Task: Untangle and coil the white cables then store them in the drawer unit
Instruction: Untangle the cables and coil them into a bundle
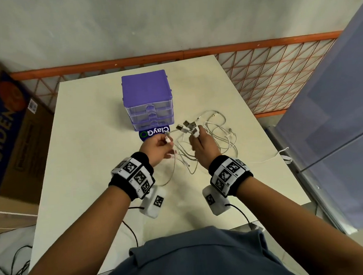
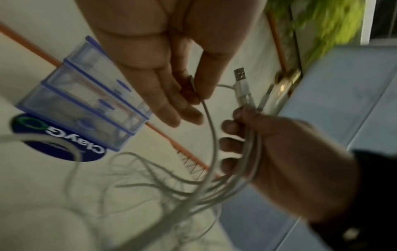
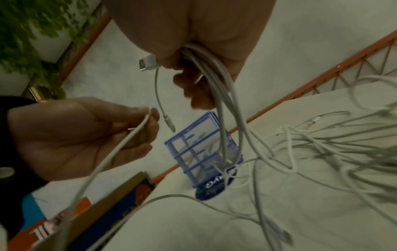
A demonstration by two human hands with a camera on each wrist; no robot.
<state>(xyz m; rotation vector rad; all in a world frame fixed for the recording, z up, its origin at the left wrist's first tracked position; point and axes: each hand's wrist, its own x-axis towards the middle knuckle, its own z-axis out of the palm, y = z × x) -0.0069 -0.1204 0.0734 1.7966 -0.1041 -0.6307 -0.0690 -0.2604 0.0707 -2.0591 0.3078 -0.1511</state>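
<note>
A tangle of white cables (image 1: 217, 135) lies on the white table (image 1: 89, 126), to the right of a purple drawer unit (image 1: 147, 99) whose clear drawers are closed. My right hand (image 1: 200, 140) grips a bunch of cables (image 3: 217, 81) with their USB plugs (image 1: 186, 125) sticking up above my fist. My left hand (image 1: 162, 146) pinches a single cable (image 2: 209, 118) between thumb and fingers (image 3: 150, 115). This cable hangs down toward the tangle. The two hands are close together, just in front of the drawer unit (image 2: 86, 105).
A round blue ClayGO sticker (image 1: 154, 132) sits in front of the drawer unit. A cardboard box (image 1: 8, 132) stands left of the table. An orange wire fence (image 1: 268, 71) runs behind. A blue panel (image 1: 335, 105) stands at the right. One cable end (image 1: 285, 157) trails off the right edge.
</note>
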